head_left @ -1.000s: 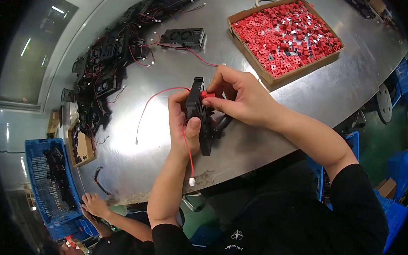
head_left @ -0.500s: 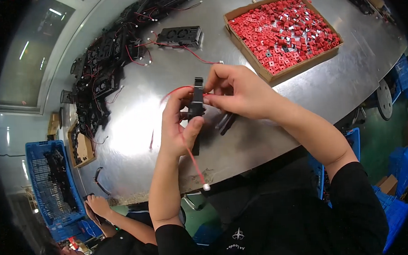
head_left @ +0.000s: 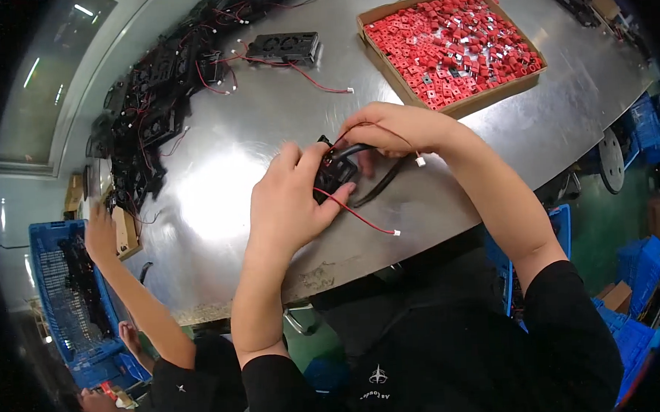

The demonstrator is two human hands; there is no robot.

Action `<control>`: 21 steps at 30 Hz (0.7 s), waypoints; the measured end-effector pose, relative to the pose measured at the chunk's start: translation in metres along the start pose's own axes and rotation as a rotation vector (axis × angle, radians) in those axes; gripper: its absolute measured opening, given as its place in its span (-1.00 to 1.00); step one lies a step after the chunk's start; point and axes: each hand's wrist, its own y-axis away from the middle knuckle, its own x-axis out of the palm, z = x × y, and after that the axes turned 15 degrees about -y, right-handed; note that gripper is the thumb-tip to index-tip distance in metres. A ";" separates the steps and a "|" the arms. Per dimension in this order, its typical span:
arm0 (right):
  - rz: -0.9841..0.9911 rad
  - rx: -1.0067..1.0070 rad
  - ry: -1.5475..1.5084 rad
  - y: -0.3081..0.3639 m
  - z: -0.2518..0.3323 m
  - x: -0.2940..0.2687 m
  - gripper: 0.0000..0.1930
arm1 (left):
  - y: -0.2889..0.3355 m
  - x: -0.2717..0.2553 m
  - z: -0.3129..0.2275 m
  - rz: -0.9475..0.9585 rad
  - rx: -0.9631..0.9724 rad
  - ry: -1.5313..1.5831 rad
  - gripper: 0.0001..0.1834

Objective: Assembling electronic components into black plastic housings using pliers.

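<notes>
Left hand (head_left: 289,197): forearm over the bench's near edge, back of hand up, fingers curled across the unit (head_left: 334,175), thumb at its near side, grasping it.

Right hand (head_left: 397,129): wrist bent inward, fingers folded down at the unit's far side by a black cable (head_left: 379,189); fingertips hidden, so whether they grip cannot be told. A thin wire crosses this hand to a white plug (head_left: 420,161).

Unit: black, tilted, just in from the middle of the bench's near edge; apparently clear of the top, though the hands mask its underside.

Bench (head_left: 281,105): bare metal, glare at left, near edge stained.

Co-worker's hand (head_left: 99,234): raised, by the left edge.

Crate (head_left: 47,227): blue, off the left edge.

Carton (head_left: 487,98): red parts, far right.

Second unit (head_left: 285,47): toward the far edge.

Floor (head_left: 591,209): green, beyond the right edge.
</notes>
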 end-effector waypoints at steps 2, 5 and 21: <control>0.070 -0.002 0.042 0.007 0.002 -0.009 -0.50 | 0.001 0.003 -0.002 -0.036 0.021 -0.040 -0.40; 0.123 -0.153 0.031 0.014 -0.001 -0.011 -0.36 | 0.000 0.006 -0.001 -0.054 0.056 -0.070 -0.39; 0.065 -0.253 0.530 0.005 0.006 0.005 -0.16 | -0.012 0.011 0.034 -0.068 0.255 0.094 -0.39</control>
